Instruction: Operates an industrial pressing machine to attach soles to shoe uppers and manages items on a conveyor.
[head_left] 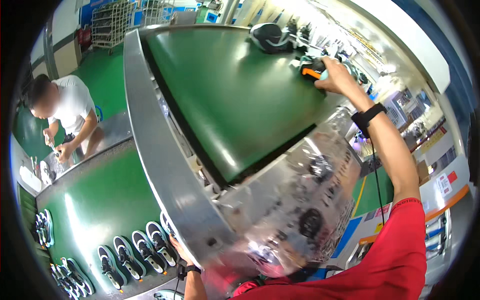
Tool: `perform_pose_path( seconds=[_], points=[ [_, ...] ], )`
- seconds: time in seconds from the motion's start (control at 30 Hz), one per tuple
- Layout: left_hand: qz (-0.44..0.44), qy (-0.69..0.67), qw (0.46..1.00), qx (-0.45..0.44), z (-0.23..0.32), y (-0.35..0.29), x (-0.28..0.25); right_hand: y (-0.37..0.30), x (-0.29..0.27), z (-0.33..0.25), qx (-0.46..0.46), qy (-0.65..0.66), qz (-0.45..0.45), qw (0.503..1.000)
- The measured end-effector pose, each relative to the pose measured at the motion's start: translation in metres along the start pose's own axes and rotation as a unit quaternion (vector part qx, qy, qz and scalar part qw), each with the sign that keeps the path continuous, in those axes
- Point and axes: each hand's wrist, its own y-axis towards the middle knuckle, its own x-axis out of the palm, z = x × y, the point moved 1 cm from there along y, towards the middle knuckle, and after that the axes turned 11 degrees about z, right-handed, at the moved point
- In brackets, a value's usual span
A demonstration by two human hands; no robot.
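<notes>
My right hand (pixel 340 80) reaches out to the far right of the upper green belt. Its fingers are closed on a dark shoe (pixel 312 69) with an orange patch and pale mint parts. Low in the view, my left hand (pixel 181 251) is beside the metal frame's lower end, next to a dark sneaker (pixel 167 225) that the frame partly covers. That hand's fingers are mostly hidden, so its grip does not show. Left of it, several black-and-mint sneakers (pixel 144 246) stand in a row on the lower green belt (pixel 95 200).
A wide metal frame (pixel 150 135) borders the upper belt (pixel 215 95). Clear plastic sheeting (pixel 300 200) covers its near end. A black-and-white shoe (pixel 270 38) lies at the far end. Across the lower belt, a person (pixel 75 105) in white handles a shoe. More sneakers (pixel 75 275) stand lower left.
</notes>
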Motion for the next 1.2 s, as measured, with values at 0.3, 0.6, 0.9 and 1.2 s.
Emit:
perform_pose_path(
  seconds=[0.3,0.6,0.9,1.2],
  points=[
    [-0.059,-0.165,0.984,-0.031,0.097,-0.06,-0.078,-0.041,-0.068,0.022,0.091,0.089,0.144,0.981],
    [-0.673,-0.428,0.598,-0.079,0.394,-0.171,-0.129,-0.222,-0.191,0.045,0.283,0.463,0.268,0.796],
    [-0.681,-0.54,0.434,-0.235,0.497,-0.367,-0.114,-0.542,-0.248,-0.049,0.452,0.437,0.34,0.699],
    [-0.819,-0.295,0.475,0.132,0.465,-0.565,-0.151,-0.767,-0.408,-0.023,0.684,0.449,0.31,0.485]
  ],
)
